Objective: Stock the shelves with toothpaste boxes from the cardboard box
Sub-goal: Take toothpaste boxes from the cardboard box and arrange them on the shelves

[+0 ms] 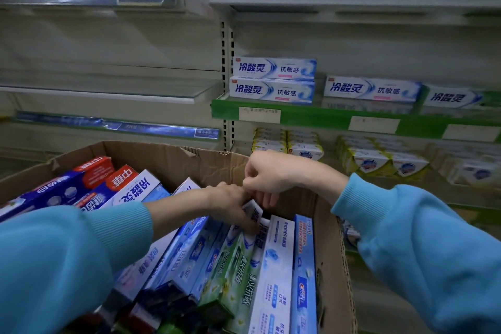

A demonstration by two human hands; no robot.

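- My left hand [230,203] reaches deep into the carton [173,160], fingers closed around the top end of a white toothpaste box [256,214] standing among the others.
- My right hand [267,173] hovers just above it, fingers curled in loosely; whether they pinch the same box end or hold nothing, I cannot tell.
- The box I have hold of is wedged between a green box [235,274] and a pale blue-white one [273,266], so it should slide up lengthways rather than tip out.
- I judge it light, stiff along its length but easy to crush at the end flaps; the glossy card may slip, so a grip across the narrow sides near the top seems best.
- The carton is packed with mixed boxes, most on end or leaning.
- Beyond, the green-edged shelf [311,116] already carries matching white-and-blue boxes [271,80], with room beside them.
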